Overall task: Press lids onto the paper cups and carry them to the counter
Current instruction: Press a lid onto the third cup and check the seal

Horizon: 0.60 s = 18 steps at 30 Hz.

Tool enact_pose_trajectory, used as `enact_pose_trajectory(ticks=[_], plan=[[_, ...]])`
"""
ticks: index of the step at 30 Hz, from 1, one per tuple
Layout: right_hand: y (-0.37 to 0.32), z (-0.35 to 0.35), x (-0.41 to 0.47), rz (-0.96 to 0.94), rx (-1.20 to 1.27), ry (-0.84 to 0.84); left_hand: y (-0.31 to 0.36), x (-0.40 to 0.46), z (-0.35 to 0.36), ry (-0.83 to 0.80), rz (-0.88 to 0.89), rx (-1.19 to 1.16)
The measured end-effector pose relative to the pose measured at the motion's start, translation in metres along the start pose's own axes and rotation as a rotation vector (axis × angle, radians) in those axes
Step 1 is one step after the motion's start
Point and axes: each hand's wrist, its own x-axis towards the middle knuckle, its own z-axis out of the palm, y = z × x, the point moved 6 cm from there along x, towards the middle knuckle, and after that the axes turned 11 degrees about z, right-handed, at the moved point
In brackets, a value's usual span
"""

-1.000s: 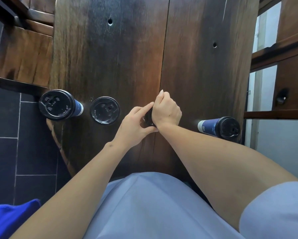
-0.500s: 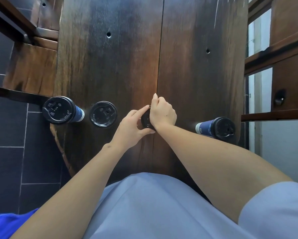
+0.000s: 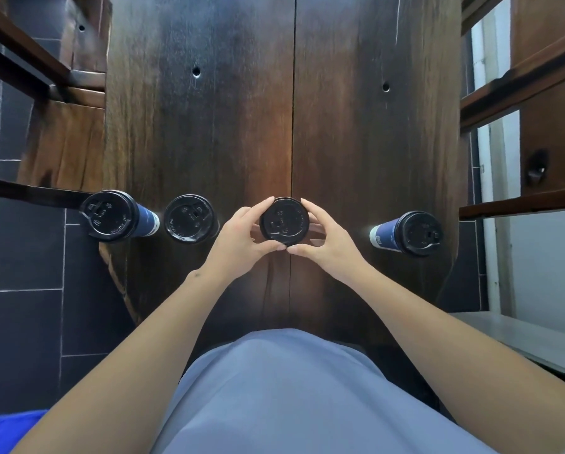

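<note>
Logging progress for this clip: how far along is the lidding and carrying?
Done: three cups already wear black lids, far-left cup, second cup and right cup. In hand: the left hand and right hand hold the middle cup's lid by its rim. Left: all four stand on the wooden table; none carried.

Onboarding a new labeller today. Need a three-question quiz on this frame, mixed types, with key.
1. Multiple choice: how many black plastic lids show on the dark wooden table? A two, B four, C six.
2. True or false: the left hand and right hand both grip the rim of the middle black-lidded cup.
3. Fill in: the far-right blue paper cup stands to the ___ hand's side.

Key: 1 B, counting the far-left blue cup and the second lidded cup. 2 true. 3 right.
</note>
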Motion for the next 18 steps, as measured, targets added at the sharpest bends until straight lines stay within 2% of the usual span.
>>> enact_pose_trajectory(ticks=[6, 18], plan=[[-0.007, 0.003, 0.004, -0.063, -0.036, 0.001, 0.001, 0.002, -0.002, -0.015, -0.013, -0.014], [-0.008, -0.002, 0.01, -0.028, 0.012, -0.049, 0.001, 0.006, -0.001, -0.019, -0.04, -0.025]])
